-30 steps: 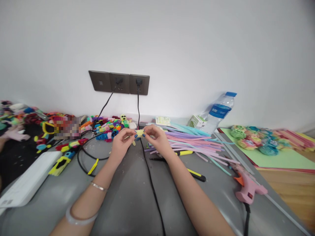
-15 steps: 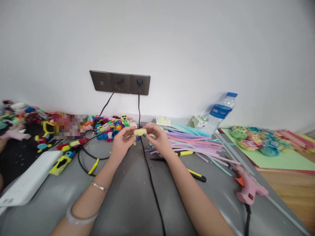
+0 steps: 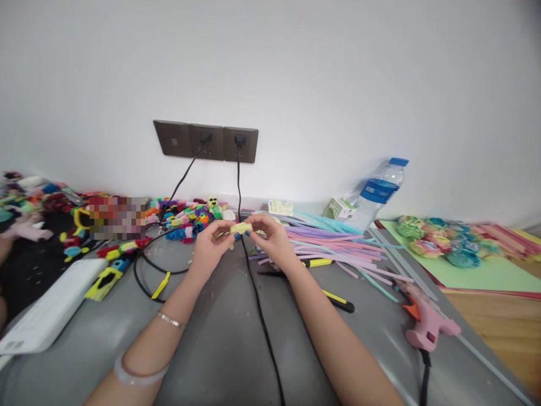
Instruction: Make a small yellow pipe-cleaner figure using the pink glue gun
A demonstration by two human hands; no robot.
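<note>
A small pale yellow fuzzy piece (image 3: pixel 240 228), perhaps bent pipe cleaner, is held up in front of me between both hands. My left hand (image 3: pixel 212 242) pinches its left end with thumb and fingertips. On its right end, my right hand (image 3: pixel 270 239) closes in the same way, the blue-nailed thumb against its lower side. Below and behind the hands, a black cord (image 3: pixel 253 287) runs down the grey table (image 3: pixel 228 338). A bundle of pastel pipe cleaners (image 3: pixel 333 239) lies just right of my right hand.
A yellow-black utility knife (image 3: pixel 338 301) lies by my right forearm. Farther right are a pink glue gun (image 3: pixel 429 327) and a tilted plastic bottle (image 3: pixel 380 192). On the left lie a white box (image 3: pixel 54 304), colourful fuzzy figures (image 3: pixel 186 220) and a coiled cable (image 3: pixel 137 276).
Both hands stay in nearly the same place with the yellow piece between them. The piece appears very slightly turned; nothing else visibly moves.
</note>
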